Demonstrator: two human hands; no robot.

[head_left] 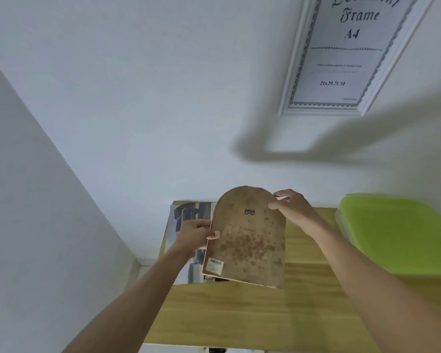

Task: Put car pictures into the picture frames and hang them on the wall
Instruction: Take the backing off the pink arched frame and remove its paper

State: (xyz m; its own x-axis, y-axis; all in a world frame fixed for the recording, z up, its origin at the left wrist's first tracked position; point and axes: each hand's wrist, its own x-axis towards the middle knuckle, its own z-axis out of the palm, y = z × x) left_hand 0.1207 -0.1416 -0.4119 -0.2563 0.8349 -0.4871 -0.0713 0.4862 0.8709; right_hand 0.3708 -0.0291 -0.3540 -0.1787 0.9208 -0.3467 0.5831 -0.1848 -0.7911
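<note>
I hold a picture frame [247, 240] upright above the wooden table [239, 314], its stained brown backing board towards me, with a small metal hanger near the top and a barcode sticker at the lower left. My left hand [197, 234] grips its left edge. My right hand [290, 208] pinches its upper right corner. A car picture [181, 220] lies on the table behind my left hand, partly hidden. A white A4 document frame [341, 54] hangs on the wall at the upper right.
A lime-green plastic box [397, 233] sits on the table's right side. The table stands against the white wall, with a side wall close on the left. The frame and arms cast a shadow on the wall.
</note>
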